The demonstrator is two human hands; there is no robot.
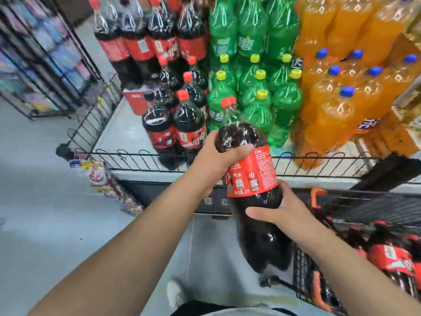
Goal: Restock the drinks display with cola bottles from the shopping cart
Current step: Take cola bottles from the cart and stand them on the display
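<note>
Right hand (286,215) on near-upright, cap-up cola bottle (250,169)

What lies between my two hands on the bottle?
The red label of the cola bottle: left hand grips its top, right hand just below. Head view.

Both arms (136,236) extend forward; left hand (218,160) grips the red-labelled dark plastic cola bottle (252,174) high, right hand (284,215) lower.

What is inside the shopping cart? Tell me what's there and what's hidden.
The shopping cart holds cola bottles with red labels. The forearm of the right hand covers part of the basket and the frame edge cuts off the rest, so their number cannot be told.
</note>
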